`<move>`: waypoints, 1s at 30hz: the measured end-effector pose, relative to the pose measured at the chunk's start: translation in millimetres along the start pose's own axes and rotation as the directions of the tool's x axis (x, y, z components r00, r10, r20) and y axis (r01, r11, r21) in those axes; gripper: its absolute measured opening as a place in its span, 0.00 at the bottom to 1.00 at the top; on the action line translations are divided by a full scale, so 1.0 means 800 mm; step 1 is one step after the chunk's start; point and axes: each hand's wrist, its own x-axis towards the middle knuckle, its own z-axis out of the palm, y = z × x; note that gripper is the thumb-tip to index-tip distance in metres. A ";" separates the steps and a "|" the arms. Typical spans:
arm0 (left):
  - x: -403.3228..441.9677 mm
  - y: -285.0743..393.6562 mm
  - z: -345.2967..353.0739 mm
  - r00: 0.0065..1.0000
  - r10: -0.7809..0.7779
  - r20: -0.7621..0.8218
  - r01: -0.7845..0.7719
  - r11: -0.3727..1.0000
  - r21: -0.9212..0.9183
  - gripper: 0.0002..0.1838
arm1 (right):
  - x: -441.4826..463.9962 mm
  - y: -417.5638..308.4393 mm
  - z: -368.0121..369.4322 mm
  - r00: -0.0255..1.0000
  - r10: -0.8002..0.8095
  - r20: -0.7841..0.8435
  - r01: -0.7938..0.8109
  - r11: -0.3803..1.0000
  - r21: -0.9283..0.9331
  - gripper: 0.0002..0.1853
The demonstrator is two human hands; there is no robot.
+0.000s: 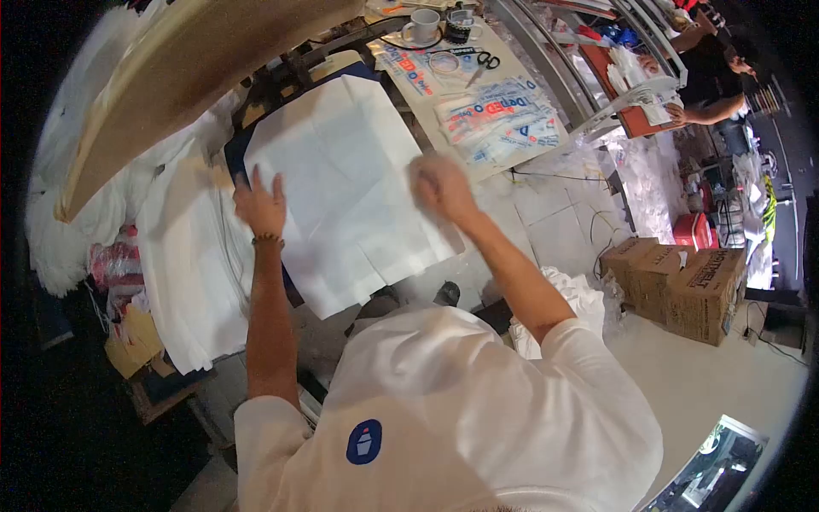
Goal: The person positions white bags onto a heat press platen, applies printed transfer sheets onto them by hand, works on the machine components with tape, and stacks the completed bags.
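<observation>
White sheet (345, 192), fabric or paper not determinable, lies flat over a dark blue board (238, 152), which shows along the upper and left edges. Faint crease lines cross its surface; the lower edge is uneven.

Left hand (260, 205): at the sheet's left edge, fingers spread apart, beaded bracelet (268, 240) at the wrist. Contact with the sheet appears likely but cannot be confirmed. Right hand (442, 188): at the right edge, blurred, fingers curled inward; whether it pinches the sheet cannot be told.

Left of the board, a pile of white sheets (192, 264) hangs in long folds. Beyond the right hand, a side table (416, 101) carries plastic pieces (497, 118) printed in blue and red, black-handled scissors (486, 61), a tape roll (444, 61) and a white mug (421, 26).

Cardboard boxes (706, 294) stand on the floor at right. At upper right, a co-worker in dark clothing (712, 72) has one hand (676, 113) at a reddish-brown board (640, 125).
</observation>
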 end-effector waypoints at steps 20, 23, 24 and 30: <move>0.010 -0.030 -0.038 0.731 -0.567 0.379 0.663 0.721 -0.200 0.25 | 0.038 0.214 -0.005 0.933 0.348 0.089 -0.220 0.748 -0.626 0.13; 0.009 -0.030 -0.030 0.757 -0.566 0.326 0.638 0.749 -0.180 0.25 | 0.036 0.210 -0.008 0.948 0.317 0.035 -0.242 0.785 -0.570 0.13; 0.008 -0.030 -0.026 0.790 -0.556 0.259 0.599 0.791 -0.129 0.25 | 0.033 0.207 -0.005 0.973 0.231 0.021 -0.179 0.804 -0.568 0.13; 0.000 -0.027 -0.036 0.774 -0.546 0.319 0.603 0.790 -0.111 0.26 | 0.021 0.241 0.017 0.981 0.185 0.050 -0.106 0.740 -0.664 0.19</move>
